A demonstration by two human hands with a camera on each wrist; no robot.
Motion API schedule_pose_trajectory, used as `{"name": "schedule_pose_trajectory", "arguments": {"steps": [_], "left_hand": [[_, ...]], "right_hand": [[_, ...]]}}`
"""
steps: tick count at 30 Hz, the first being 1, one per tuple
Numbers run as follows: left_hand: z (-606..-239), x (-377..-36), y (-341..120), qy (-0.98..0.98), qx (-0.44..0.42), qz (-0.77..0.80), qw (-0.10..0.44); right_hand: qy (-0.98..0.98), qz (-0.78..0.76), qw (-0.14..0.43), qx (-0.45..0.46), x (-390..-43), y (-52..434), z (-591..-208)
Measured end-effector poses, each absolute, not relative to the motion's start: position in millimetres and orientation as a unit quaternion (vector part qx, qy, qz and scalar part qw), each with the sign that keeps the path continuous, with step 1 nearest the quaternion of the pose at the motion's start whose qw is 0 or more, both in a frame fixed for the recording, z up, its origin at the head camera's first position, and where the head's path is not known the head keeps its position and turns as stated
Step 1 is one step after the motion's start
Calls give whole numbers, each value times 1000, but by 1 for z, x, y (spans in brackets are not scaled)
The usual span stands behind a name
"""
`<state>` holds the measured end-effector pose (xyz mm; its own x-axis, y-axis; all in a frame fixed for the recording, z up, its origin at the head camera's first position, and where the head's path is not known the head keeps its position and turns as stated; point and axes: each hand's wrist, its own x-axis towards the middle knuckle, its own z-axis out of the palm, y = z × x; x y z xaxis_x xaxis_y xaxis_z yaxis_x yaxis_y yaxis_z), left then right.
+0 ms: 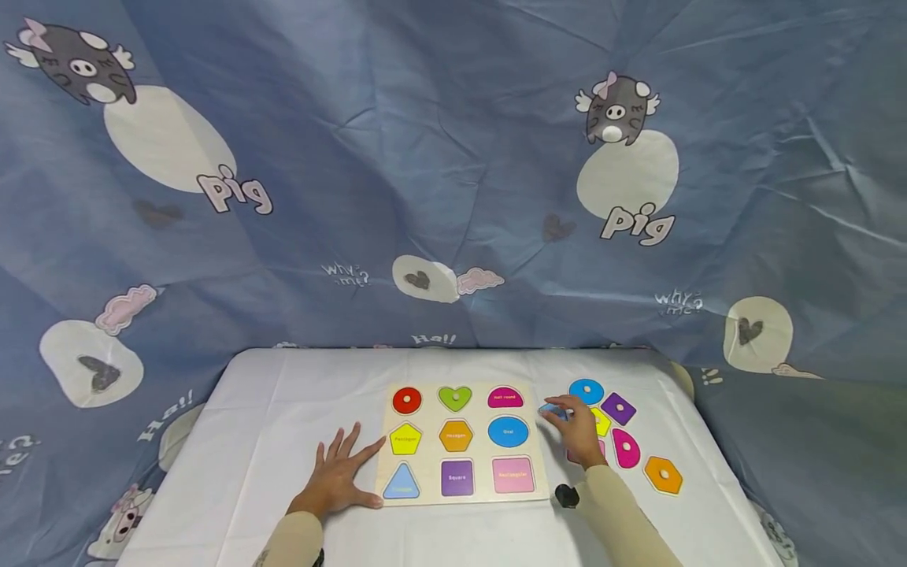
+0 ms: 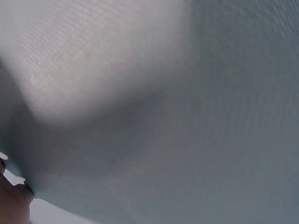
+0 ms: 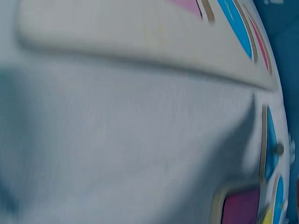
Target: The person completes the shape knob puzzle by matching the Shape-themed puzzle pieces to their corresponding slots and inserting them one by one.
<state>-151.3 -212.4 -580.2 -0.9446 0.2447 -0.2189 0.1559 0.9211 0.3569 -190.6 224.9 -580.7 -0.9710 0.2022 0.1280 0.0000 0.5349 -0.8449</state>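
Note:
A pale wooden shape board (image 1: 484,446) lies on the white cloth. Its red circle (image 1: 407,409) and green heart (image 1: 455,405) carry knobs; the other shapes are printed recesses. My left hand (image 1: 336,476) rests spread at the board's left edge, with index finger and thumb against it. To the right of the board, my right hand (image 1: 579,433) reaches over a blue triangle piece (image 1: 547,409), thumb and index finger parted around it. In the right wrist view, the triangle's knob (image 3: 279,149) shows with no finger on it. A pink rectangle piece (image 3: 240,207) lies partly under this hand.
Around the right hand lie a blue oval piece (image 1: 586,384), a purple square (image 1: 620,409), a yellow pentagon (image 1: 602,422), a magenta half round (image 1: 625,449) and an orange hexagon (image 1: 664,476). Behind the table hangs a blue printed curtain (image 1: 453,197). Blurred cloth fills most of the left wrist view.

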Motion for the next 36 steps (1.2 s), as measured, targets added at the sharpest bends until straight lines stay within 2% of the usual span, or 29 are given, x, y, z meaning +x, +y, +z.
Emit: {"name": "schedule_pose_trajectory", "arguments": {"steps": [5, 12, 36], "left_hand": [[-581, -152, -213, 971, 105, 166, 135], [-582, -153, -213, 971, 101, 163, 144], [-584, -155, -210, 970, 92, 166, 149]], "right_hand": [[-859, 490, 124, -82, -179, 246, -582], [-835, 518, 110, -147, -165, 271, -585], [-842, 420, 170, -293, -129, 318, -598]]}}
